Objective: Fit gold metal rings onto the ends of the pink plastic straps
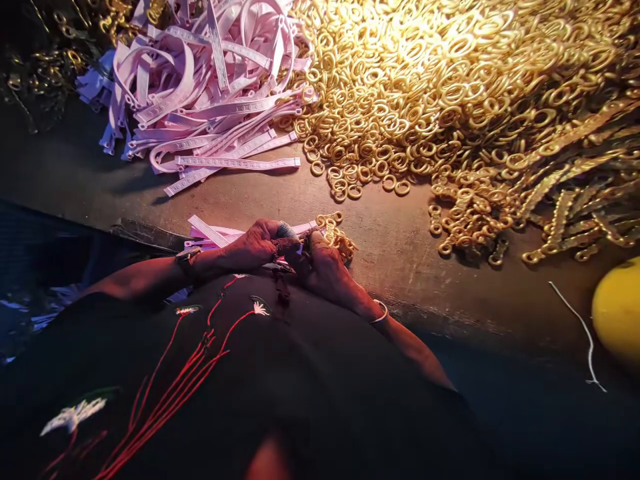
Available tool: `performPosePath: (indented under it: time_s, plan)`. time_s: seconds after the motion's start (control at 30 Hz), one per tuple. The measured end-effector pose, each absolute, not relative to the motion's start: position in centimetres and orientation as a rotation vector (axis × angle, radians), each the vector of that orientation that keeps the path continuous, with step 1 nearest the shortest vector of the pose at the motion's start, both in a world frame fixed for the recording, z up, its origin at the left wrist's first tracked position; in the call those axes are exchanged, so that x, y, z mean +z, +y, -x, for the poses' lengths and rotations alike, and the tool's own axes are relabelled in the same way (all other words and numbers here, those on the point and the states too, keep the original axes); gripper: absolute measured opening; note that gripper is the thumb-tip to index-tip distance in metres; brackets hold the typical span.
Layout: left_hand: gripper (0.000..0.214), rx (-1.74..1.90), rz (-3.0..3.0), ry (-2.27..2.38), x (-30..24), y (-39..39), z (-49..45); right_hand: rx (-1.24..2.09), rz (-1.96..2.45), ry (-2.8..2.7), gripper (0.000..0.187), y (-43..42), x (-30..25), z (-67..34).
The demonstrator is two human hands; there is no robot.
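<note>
From my end the desk [390, 247] looks crowded beyond the hands; a great heap of gold rings [450, 87] fills the far right and spills toward the near edge; gold linked strips [575, 200] lie along its right flank; a pile of pink straps [210, 87] sits far left, touching the heap; all of it lies loose on the bare top; a yellow rounded thing [620, 310] sits at the right border, with a white thread [580, 333] just beside it; dark embroidered cloth [250, 373] covers the foreground. The hands meet at the near edge; the left hand [255, 247] has its grip closed over a bundle of pink straps [210, 232] lying there; the right hand [327, 267] has its grip curled tight against the left fingertips; a small clump of rings [340, 237] touches it; whether it pinches one I cannot tell.
</note>
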State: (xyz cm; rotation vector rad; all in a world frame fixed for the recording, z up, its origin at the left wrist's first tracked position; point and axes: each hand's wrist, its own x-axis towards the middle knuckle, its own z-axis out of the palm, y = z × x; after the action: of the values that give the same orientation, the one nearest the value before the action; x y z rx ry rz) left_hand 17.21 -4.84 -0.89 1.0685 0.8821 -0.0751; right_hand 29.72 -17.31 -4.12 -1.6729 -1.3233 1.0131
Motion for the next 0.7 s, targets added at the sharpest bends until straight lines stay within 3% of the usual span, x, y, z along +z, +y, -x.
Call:
performPosePath:
  time_s: [0.23,0.47,0.7]
  plan:
    - [0.031,-0.036,-0.989,0.878,-1.9,-4.7,-17.7,1.031,1.749,-1.472,0.017,-16.2,-4.0,-30.4]
    - [0.021,0.021,-1.400,0.740,-3.1,-3.9,-19.4,0.746,1.949,-1.515,0.021,-17.3,-4.5,-32.2]
    - [0.010,-0.006,-1.709,0.578,-4.6,-5.9,-19.9,0.310,2.311,-1.014,0.038,-20.8,-9.0,-40.3]
